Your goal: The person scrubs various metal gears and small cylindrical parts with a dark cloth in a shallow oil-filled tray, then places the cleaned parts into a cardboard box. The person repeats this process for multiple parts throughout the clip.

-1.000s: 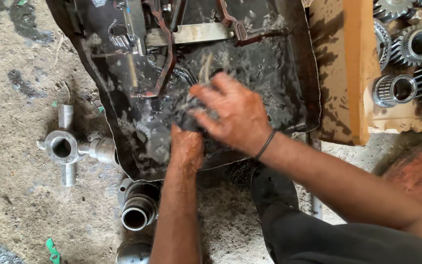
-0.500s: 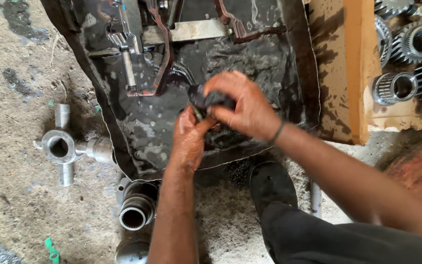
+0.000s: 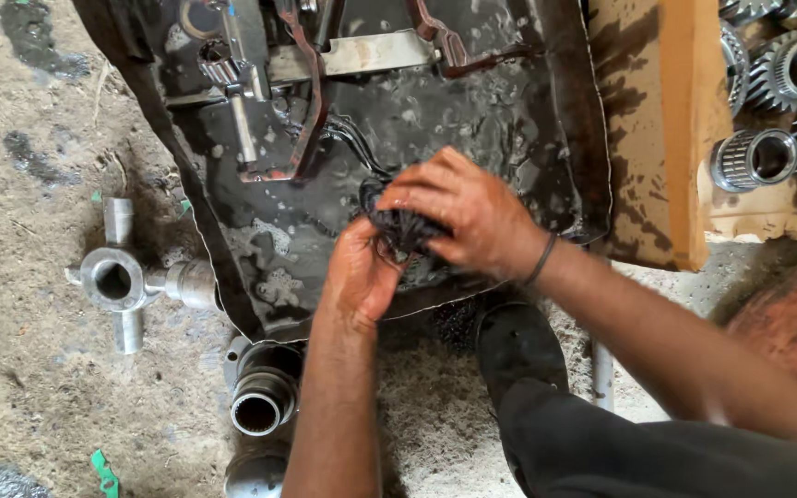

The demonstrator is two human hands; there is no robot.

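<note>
Black oily rag bundle [image 3: 400, 226]: held between both hands above the near part of the wash tray [image 3: 592, 138], clear of the dark liquid. Left hand [image 3: 359, 277] is clenched on it from below; right hand [image 3: 468, 217] grasps it from above, fingers curled over the top, a dark band at the wrist.

Change over the last second: a second ago the right hand was pressed flat and low in the tray with the left wrist beneath it; half a second ago the two hands had closed together on the dark lump; now the bundle sits higher and more compact between them. Judged: the work has passed from dipping or scrubbing in the liquid to squeezing or working the bundle in the hands. Whether a small part is wrapped inside it cannot be told.

Tray contents: a reddish metal bracket [image 3: 302, 111], a flat grey strip [image 3: 362, 53], a small toothed shaft [image 3: 223, 69], all wet.

Surroundings: bare gritty floor [image 3: 29, 369] with dark stains. A four-armed metal cross piece [image 3: 117, 277] lies left of the tray; a splined metal sleeve [image 3: 260, 401] lies just beside the left forearm. Right of the tray, a stained wooden board [image 3: 684, 120], and beyond it several gears [image 3: 758, 157].
</note>
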